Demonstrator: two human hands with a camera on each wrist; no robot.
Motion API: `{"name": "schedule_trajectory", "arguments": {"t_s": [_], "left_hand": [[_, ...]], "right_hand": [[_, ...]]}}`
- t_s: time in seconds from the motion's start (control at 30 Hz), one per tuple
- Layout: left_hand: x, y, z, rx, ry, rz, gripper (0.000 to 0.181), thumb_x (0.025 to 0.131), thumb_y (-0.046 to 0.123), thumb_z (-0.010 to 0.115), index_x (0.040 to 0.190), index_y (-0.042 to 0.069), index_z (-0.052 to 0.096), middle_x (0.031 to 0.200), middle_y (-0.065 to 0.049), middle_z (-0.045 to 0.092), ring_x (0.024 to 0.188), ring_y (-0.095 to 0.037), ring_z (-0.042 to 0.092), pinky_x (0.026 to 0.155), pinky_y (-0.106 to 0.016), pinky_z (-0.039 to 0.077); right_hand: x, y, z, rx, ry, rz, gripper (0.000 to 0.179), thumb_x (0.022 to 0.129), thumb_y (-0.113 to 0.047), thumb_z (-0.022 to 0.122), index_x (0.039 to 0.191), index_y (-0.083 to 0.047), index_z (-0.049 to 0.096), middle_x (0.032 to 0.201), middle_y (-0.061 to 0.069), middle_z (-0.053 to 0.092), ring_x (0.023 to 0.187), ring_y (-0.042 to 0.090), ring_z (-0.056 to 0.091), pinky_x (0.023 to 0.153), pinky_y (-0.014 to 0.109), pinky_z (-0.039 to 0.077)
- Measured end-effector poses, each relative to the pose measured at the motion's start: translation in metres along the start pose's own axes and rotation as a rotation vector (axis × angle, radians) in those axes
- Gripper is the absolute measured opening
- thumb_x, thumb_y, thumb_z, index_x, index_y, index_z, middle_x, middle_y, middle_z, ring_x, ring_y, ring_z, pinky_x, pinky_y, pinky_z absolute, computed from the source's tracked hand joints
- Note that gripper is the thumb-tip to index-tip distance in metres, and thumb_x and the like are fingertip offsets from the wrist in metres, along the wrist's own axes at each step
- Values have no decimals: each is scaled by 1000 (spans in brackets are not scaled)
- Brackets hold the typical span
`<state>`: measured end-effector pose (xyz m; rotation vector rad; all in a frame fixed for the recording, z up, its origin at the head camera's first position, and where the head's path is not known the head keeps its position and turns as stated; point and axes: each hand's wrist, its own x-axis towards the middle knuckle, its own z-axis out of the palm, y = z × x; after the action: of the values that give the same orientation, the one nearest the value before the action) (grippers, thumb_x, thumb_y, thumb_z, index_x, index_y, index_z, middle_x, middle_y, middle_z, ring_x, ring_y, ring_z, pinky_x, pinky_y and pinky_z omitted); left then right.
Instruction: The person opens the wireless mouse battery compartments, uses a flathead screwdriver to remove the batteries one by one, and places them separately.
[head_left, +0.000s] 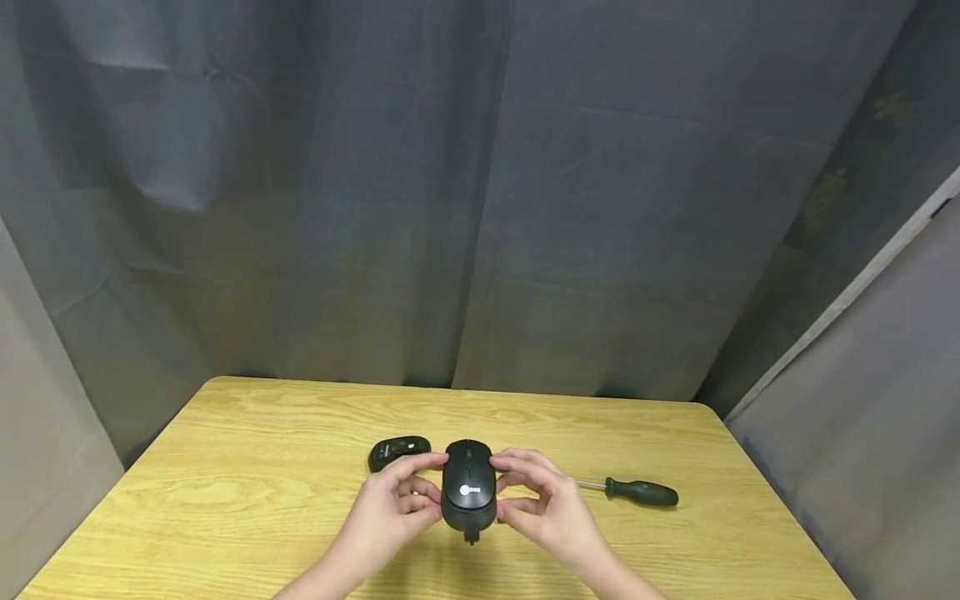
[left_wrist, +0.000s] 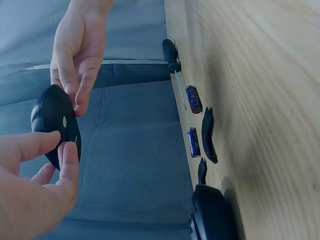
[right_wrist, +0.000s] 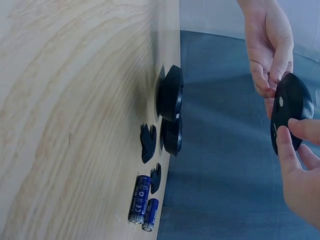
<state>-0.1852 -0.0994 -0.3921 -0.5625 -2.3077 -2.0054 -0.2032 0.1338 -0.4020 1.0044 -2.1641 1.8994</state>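
A black computer mouse (head_left: 468,475), with a pale logo on its top, is held up above the table between both hands. My left hand (head_left: 386,504) grips its left edge by the fingertips and thumb. From the other side, my right hand (head_left: 543,504) pinches the right edge. The left wrist view shows the held mouse (left_wrist: 55,122) side-on, well off the tabletop. Another black mouse (head_left: 400,452) lies on the table behind my left hand. Two dark mouse-shaped bodies (right_wrist: 171,92) stand close together in the right wrist view.
A green-handled screwdriver (head_left: 641,492) lies right of my right hand, its tip hidden in the head view. Two blue batteries (right_wrist: 139,199) and two small black curved pieces (right_wrist: 148,143) lie on the wooden table (head_left: 247,467). Grey curtains (head_left: 480,208) hang beyond the far edge.
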Motion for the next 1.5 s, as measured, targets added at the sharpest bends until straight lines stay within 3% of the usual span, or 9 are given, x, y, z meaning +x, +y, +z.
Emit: {"name": "schedule_trajectory", "arguments": {"t_s": [0.43, 0.7, 1.03, 1.5], "left_hand": [[1, -2, 9, 27, 145, -12, 42, 73, -9, 72, 111, 9, 68, 108, -14, 63, 78, -10, 63, 71, -20, 56], [2, -4, 8, 53, 182, 7, 31, 71, -2, 78, 99, 9, 74, 100, -8, 66, 75, -8, 62, 68, -21, 57], [1, -6, 4, 44, 126, -25, 28, 73, 14, 79, 99, 6, 72, 96, -7, 68, 80, -9, 63, 69, -20, 56], [3, -12, 4, 45, 81, -108, 52, 74, 21, 79, 120, 4, 60, 90, -9, 70, 79, -15, 67, 69, -20, 56]], "right_hand": [[1, 2, 3, -37, 79, 28, 36, 79, -5, 74, 112, 1, 63, 114, 21, 55, 96, 13, 64, 73, 34, 59], [0, -1, 4, -59, 82, 104, 29, 81, -12, 73, 107, -2, 66, 109, 18, 60, 91, 15, 65, 72, 33, 59], [0, -1, 6, -64, 121, 251, 27, 82, -15, 73, 105, -2, 68, 101, 16, 66, 86, 12, 66, 70, 33, 59], [0, 0, 6, 39, 77, 250, 39, 85, -9, 69, 119, 6, 56, 99, 28, 62, 72, 14, 68, 64, 38, 59]]}}
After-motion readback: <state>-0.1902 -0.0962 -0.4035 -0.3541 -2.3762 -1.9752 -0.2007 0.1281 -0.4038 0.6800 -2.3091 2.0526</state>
